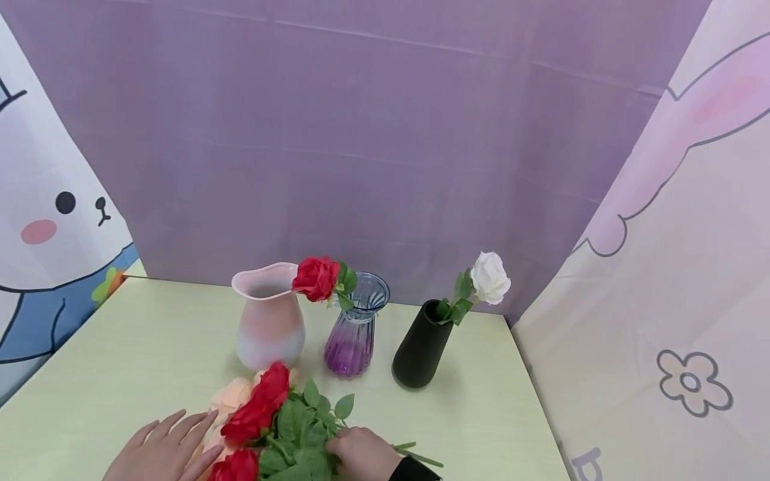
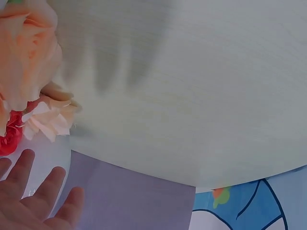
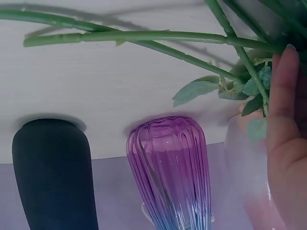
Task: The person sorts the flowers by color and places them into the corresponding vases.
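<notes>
Right hand: the right hand (image 1: 361,453) lies on the leafy stems of a loose bunch of flowers (image 1: 265,427) at the near edge of the table (image 1: 150,347); its fingers seem curled over the stems, though leaves hide the fingertips in the head view, so the hold may be a light press rather than a firm clasp.
Stems: green stems (image 3: 144,37) trail out past the right hand across the tabletop, which suggests the bunch is steadied at its middle so that single flowers can be sorted.
Left hand: the left hand (image 1: 162,451) is flat with fingers spread and straight, grasping nothing, its fingertips just beside the peach blooms (image 1: 231,397) of the bunch.
Bunch: red roses (image 1: 259,407) lie on top, peach ones beneath, all flat on the table.
Vases: three stand upright in a row behind the bunch.
Pink vase: the pink vase (image 1: 269,321), on the left, holds no flower.
Purple vase: the purple glass vase (image 1: 355,327), in the middle, holds one red rose (image 1: 315,277) leaning left over the pink vase's rim.
Black vase: the black vase (image 1: 421,347), on the right, holds a white rose (image 1: 490,277) leaning right.
</notes>
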A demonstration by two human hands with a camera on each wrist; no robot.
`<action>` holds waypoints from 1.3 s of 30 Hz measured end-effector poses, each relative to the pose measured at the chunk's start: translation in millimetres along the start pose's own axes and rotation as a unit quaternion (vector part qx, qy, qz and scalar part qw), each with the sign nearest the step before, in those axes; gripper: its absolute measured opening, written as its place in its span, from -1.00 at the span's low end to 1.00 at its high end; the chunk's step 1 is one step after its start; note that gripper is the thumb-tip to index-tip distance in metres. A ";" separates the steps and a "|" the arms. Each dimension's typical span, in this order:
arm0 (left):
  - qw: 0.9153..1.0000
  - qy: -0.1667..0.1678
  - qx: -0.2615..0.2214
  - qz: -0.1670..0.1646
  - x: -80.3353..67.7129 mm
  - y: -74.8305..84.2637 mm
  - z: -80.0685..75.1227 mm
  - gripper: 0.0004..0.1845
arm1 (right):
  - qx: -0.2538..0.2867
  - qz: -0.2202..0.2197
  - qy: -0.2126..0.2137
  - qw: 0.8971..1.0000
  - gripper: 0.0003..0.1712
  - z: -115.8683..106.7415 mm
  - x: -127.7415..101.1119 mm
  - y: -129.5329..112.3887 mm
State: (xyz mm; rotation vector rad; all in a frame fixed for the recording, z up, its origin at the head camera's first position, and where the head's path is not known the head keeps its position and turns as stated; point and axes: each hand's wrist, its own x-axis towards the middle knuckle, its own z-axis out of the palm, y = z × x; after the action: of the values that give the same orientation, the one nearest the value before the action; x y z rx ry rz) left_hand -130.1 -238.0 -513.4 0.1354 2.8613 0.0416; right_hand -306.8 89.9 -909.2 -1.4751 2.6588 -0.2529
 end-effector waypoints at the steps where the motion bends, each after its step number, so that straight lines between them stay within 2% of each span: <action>1: 1.000 0.001 0.000 0.000 0.0 -0.2 0.9 -0.10 | -0.001 0.001 0.003 1.000 -0.61 -0.4 -0.2 -0.9; 5: 1.000 0.004 -0.001 -0.001 0.1 -0.9 4.3 -0.09 | -0.006 0.006 0.005 1.000 -0.62 3.5 -0.7 -0.6; 9: 1.000 0.001 -0.002 -0.003 0.6 -1.4 5.1 -0.07 | 0.011 0.006 0.010 1.000 -0.61 6.3 -1.3 1.2; 12: 1.000 -0.004 -0.002 -0.002 0.3 -1.7 3.2 -0.06 | 0.021 0.001 0.044 0.999 -0.60 5.3 -1.6 2.9; 17: 1.000 -0.008 0.001 -0.001 -2.4 -1.0 -3.3 -0.07 | 0.005 -0.010 0.126 0.992 -0.63 -1.8 -0.2 5.3; 21: 1.000 -0.009 0.006 0.002 -5.1 0.4 -9.7 -0.08 | -0.004 -0.017 0.165 0.986 -0.63 -4.8 0.8 9.7; 25: 1.000 -0.005 0.012 0.005 -7.2 0.8 -14.2 -0.10 | 0.000 0.002 0.196 0.981 -0.51 -2.3 1.3 13.0; 28: 1.000 -0.002 0.016 0.005 -7.7 0.2 -15.1 -0.10 | 0.012 0.035 0.215 0.976 -0.42 -1.4 0.8 14.7; 33: 1.000 -0.005 0.018 0.003 -5.4 -1.5 -12.5 -0.11 | 0.037 0.079 0.215 0.973 -0.42 0.1 -1.0 19.1; 39: 1.000 -0.007 0.012 0.004 -2.6 -3.9 -6.2 -0.17 | 0.041 0.080 0.194 0.977 -0.44 31.6 -4.2 31.6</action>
State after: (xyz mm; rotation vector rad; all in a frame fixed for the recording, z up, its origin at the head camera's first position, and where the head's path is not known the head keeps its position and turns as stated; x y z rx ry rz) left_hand -129.7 -242.3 -506.9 0.1517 2.8474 0.0068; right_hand -325.8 106.7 -946.2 -1.2878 2.9999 -0.6937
